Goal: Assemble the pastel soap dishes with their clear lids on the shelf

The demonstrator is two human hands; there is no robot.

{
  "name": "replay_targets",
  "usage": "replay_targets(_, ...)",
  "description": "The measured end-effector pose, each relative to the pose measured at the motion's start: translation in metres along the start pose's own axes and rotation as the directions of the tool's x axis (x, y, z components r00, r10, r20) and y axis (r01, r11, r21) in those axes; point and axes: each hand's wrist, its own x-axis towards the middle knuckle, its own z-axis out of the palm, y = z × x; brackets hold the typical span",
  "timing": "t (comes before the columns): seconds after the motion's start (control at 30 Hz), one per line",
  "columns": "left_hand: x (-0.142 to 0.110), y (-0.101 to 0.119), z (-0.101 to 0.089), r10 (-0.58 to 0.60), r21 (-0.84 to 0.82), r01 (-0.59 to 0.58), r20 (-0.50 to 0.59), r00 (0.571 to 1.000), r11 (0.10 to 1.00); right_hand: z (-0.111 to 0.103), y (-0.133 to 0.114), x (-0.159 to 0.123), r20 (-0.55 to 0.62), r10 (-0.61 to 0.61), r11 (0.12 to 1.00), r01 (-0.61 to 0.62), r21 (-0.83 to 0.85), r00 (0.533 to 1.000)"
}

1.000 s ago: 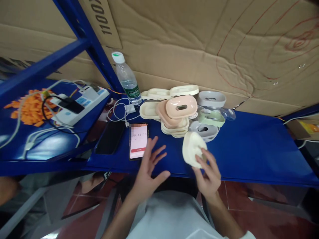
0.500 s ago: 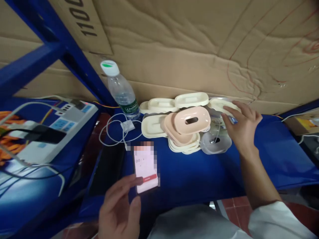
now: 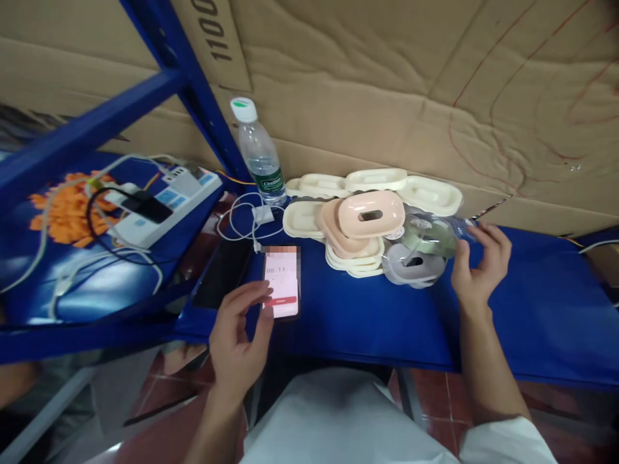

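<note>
My left hand (image 3: 244,325), fingers bent and thumb apart, hovers at the left edge of a phone (image 3: 281,283) with a lit, partly blurred timer screen; it holds nothing. On the right, my right hand (image 3: 481,264) is open with fingers spread beside the clear plastic wrap around a green oval dish (image 3: 430,235); whether the fingertips touch the wrap I cannot tell. A grey-purple slotted dish (image 3: 414,264) lies in front, also wrapped. Left of these, a pink slotted dish (image 3: 372,214) rests on other dishes, with cream oval dishes (image 3: 430,194) around it.
Behind the phone stand a water bottle (image 3: 261,154) and a coiled white cable (image 3: 235,222). Further left are a power strip (image 3: 167,209) with cords and orange pieces (image 3: 72,212), past a blue shelf post (image 3: 193,96). Cardboard (image 3: 348,84) backs the blue table (image 3: 362,322).
The view has shifted, showing more of the left side. My right hand has moved off the cream dish at the back, down beside the wrapped dishes. My left fingertips remain at the phone.
</note>
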Motion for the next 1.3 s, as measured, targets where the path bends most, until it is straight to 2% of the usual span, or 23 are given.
replay_targets(0.1,-0.005,-0.004,0.005,0.023,0.052,-0.024,0.018,1.000,0.998,0.004,-0.019,-0.010,-0.057,-0.035,0.996,0.039,0.075,0.998)
replay_targets(0.2,-0.002,-0.005,0.012,0.072,0.101,-0.075,0.031,0.997,0.992,0.011,-0.047,-0.023,0.005,-0.181,0.971,0.178,0.159,0.983)
replay_targets(0.27,0.006,-0.003,0.016,0.119,0.119,-0.124,0.051,0.992,0.985,0.015,-0.063,-0.037,0.063,-0.296,0.928,0.272,0.254,0.953)
replay_targets(0.37,0.029,0.004,0.021,0.218,0.161,-0.233,0.102,0.971,0.959,0.019,-0.079,-0.060,0.154,-0.432,0.844,0.338,0.416,0.889)
replay_targets(0.53,0.080,0.015,0.020,0.340,0.279,-0.391,0.215,0.916,0.877,0.022,-0.101,-0.085,0.330,-0.554,0.760,0.303,0.575,0.765)
replay_targets(0.67,0.104,0.010,0.019,0.345,0.284,-0.411,0.255,0.903,0.866,0.027,-0.115,-0.092,0.368,-0.705,0.674,0.410,0.615,0.607)
replay_targets(0.73,0.106,0.003,0.020,0.323,0.269,-0.390,0.261,0.910,0.881,0.030,-0.118,-0.095,0.398,-0.720,0.669,0.417,0.615,0.568)
replay_targets(0.83,0.103,-0.006,0.018,0.274,0.247,-0.354,0.305,0.912,0.902,0.032,-0.118,-0.099,0.446,-0.696,0.697,0.380,0.608,0.563)
replay_targets(0.97,0.097,-0.010,0.014,0.182,0.216,-0.288,0.407,0.895,0.933,0.031,-0.117,-0.098,0.484,-0.676,0.717,0.343,0.607,0.555)
replay_targets(1.17,0.098,-0.011,0.011,0.159,0.213,-0.262,0.404,0.901,0.941,0.031,-0.118,-0.094,0.511,-0.665,0.724,0.302,0.620,0.544)
replay_targets(1.3,0.100,-0.010,0.008,0.142,0.214,-0.257,0.440,0.887,0.943,0.030,-0.119,-0.093,0.501,-0.657,0.723,0.283,0.630,0.563)
